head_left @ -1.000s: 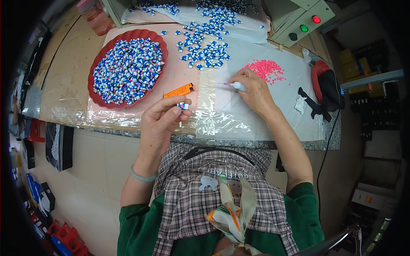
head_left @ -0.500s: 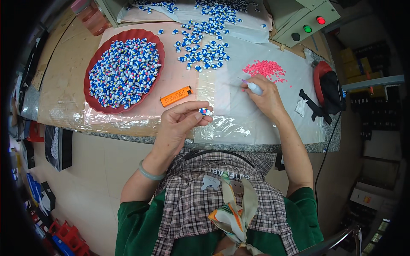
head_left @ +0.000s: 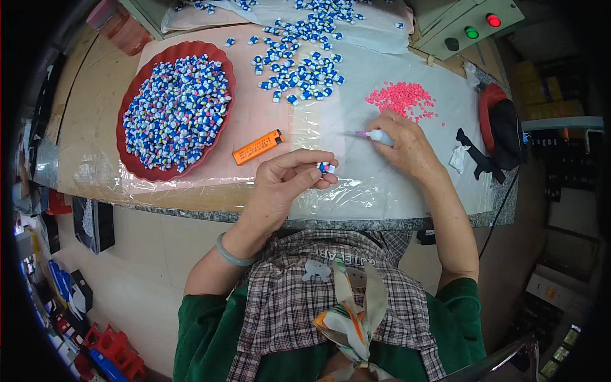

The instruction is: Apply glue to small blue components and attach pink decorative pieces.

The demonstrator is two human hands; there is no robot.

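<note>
My left hand (head_left: 280,181) pinches a small blue-and-white piece (head_left: 326,168) with a pink spot on it, between thumb and fingers above the table's near part. In my right hand (head_left: 410,146) is a small white squeeze bottle (head_left: 380,136), its thin needle tip pointing left. The tip is apart from the piece. Just beyond my right hand lies a scatter of tiny pink bits (head_left: 404,95). Several loose blue-and-white pieces (head_left: 312,70) are spread at the far middle of the table.
A red scalloped bowl (head_left: 230,76) heaped with similar pieces stands at left. An orange oblong thing (head_left: 257,147) with a black end lies beside it. A grey-green control box (head_left: 471,32) with lit buttons is far right; black cloth strips (head_left: 480,159) and crumpled white tissue (head_left: 458,158) lie at right.
My left hand has moved slightly right with the piece. The bottle has turned in my right hand so that its needle lies more level. The whole view has shifted a little.
</note>
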